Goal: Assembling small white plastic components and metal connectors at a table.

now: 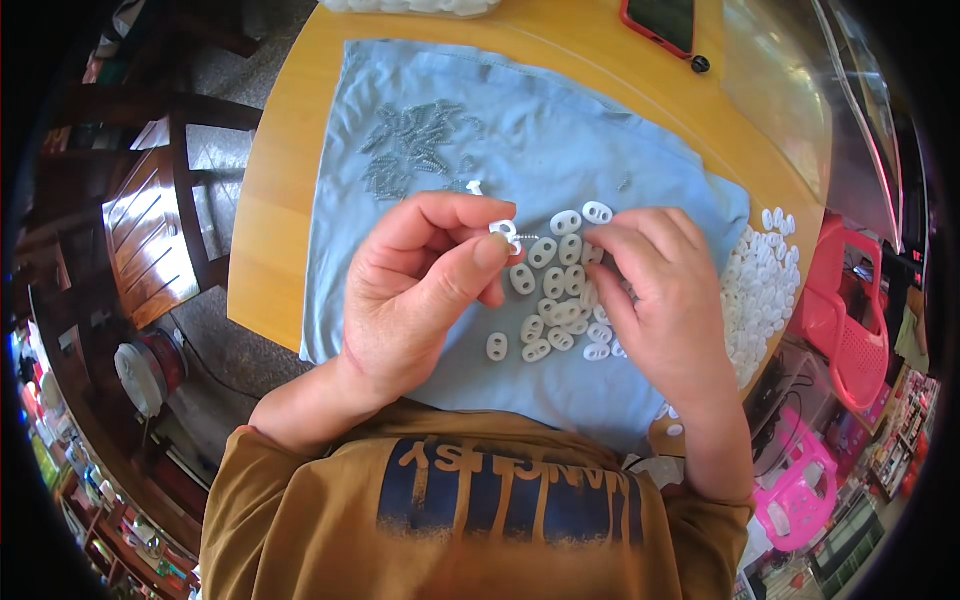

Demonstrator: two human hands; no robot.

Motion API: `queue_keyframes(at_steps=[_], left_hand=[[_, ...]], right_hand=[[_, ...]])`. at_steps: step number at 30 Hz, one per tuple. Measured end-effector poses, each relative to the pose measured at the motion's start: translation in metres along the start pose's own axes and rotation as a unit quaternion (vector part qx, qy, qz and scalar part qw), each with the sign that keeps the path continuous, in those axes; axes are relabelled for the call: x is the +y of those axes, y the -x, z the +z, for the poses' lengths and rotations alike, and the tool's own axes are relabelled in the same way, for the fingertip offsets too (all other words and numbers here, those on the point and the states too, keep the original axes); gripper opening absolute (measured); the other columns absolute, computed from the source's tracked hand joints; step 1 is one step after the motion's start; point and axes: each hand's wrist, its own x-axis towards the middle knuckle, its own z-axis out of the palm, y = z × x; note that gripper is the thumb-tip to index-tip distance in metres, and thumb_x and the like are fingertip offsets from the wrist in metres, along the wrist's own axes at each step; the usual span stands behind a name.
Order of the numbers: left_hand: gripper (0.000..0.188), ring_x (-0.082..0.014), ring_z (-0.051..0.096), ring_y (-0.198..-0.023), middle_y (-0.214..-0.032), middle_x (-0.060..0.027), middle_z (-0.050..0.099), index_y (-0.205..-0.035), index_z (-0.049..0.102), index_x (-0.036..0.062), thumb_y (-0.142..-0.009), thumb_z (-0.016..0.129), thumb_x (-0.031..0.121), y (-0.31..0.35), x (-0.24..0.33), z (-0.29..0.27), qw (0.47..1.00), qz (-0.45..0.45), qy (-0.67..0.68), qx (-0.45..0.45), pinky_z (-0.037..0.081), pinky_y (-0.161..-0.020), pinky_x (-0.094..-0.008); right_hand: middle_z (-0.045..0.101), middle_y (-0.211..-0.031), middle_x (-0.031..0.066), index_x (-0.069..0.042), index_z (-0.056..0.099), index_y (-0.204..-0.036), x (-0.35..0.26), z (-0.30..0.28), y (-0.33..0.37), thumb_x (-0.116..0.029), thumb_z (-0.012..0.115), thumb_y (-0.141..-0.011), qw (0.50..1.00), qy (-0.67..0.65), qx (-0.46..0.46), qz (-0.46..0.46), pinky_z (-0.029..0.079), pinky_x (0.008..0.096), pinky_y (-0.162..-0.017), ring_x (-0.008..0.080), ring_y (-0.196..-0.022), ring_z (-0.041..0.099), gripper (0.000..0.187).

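My left hand pinches a white plastic cord-lock part between thumb and forefinger. A thin metal coil spring sticks out of it to the right. A small white peg-shaped piece shows just beyond the fingers. Over the right side of a group of white oval two-hole cord-lock pieces is my right hand. Its thumb and forefinger close around one of these ovals, partly hidden by the fingers. Farther back lies a loose pile of grey metal springs.
A light blue cloth covers much of the curved wooden table. A heap of small white pieces spreads along the right edge. At the back are a phone, a small black round object and a white-filled container. Pink chairs stand at right.
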Motion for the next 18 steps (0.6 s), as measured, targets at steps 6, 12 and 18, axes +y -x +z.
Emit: queue_keyframes(at_steps=[6, 12, 18], left_hand=[[0.021, -0.006, 0.054, -0.074, -0.089, -0.0041, 0.061, -0.108, 0.056, -0.0002, -0.088, 0.058, 0.004, 0.001, 0.003, 0.0, 1.0, -0.008, -0.016, -0.023, 0.045, -0.064, -0.0185], [0.02, -0.005, 0.053, -0.071, -0.088, -0.0017, 0.06, -0.108, 0.057, 0.0016, -0.087, 0.058, 0.002, 0.007, 0.004, 0.005, 0.998, -0.041, 0.004, -0.044, 0.044, -0.063, -0.0178], [0.019, -0.0043, 0.053, -0.07, -0.09, -0.0023, 0.062, -0.107, 0.056, 0.0015, -0.088, 0.058, 0.002, 0.008, 0.003, 0.005, 0.995, -0.065, 0.04, -0.071, 0.043, -0.06, -0.0171]], right_hand=[[0.058, -0.085, 0.0067, -0.002, 0.057, -0.089, 0.0, -0.003, 0.005, 0.004, 0.066, -0.071, 0.991, -0.129, 0.013, 0.025, 0.044, 0.031, -0.069, 0.0211, -0.075, 0.055, 0.022], [0.057, -0.087, 0.0034, -0.002, 0.054, -0.093, -0.012, 0.0, 0.01, 0.002, 0.064, -0.081, 0.873, -0.463, 0.066, 0.14, 0.042, 0.0215, -0.07, 0.0083, -0.077, 0.05, 0.016], [0.058, -0.092, 0.0044, -0.001, 0.053, -0.097, -0.027, 0.0, 0.013, 0.001, 0.062, -0.084, 0.808, -0.548, 0.057, 0.208, 0.045, 0.0206, -0.07, 0.0075, -0.081, 0.054, 0.016]])
